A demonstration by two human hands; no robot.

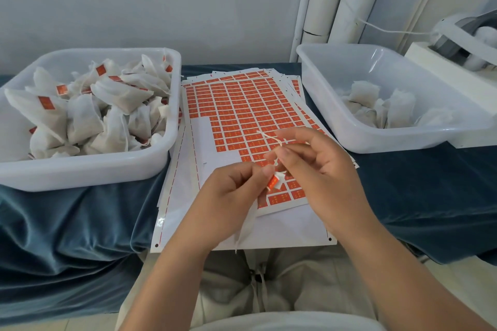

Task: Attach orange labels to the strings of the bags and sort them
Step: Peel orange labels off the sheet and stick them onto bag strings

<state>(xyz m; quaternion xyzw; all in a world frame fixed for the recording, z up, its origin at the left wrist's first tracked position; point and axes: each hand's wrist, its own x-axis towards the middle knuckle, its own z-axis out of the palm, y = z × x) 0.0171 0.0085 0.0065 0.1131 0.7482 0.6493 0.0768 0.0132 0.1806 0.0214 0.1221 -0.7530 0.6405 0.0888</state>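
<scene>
Hands over label sheets, between two tubs on the bench.

Left tub (pixel 80 174), on the blue-draped bench (pixel 80 223), holds a heap of labelled bags (pixel 113 104). Between the tubs lie sheets of orange labels (pixel 242 104), bare in patches. Above them the left hand (pixel 228 196) pinches a folded orange label (pixel 272 183), with a white bag (pixel 246 225) hanging under its palm. The right hand (pixel 322 169) pinches the string (pixel 269 137) just above the label. Right tub (pixel 349 128) holds a few plain bags (pixel 390 107).

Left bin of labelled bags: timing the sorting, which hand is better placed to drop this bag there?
Probably left. The left hand, nearer that bin than the right hand, pinches the orange label, with the bag hanging under it.
</scene>
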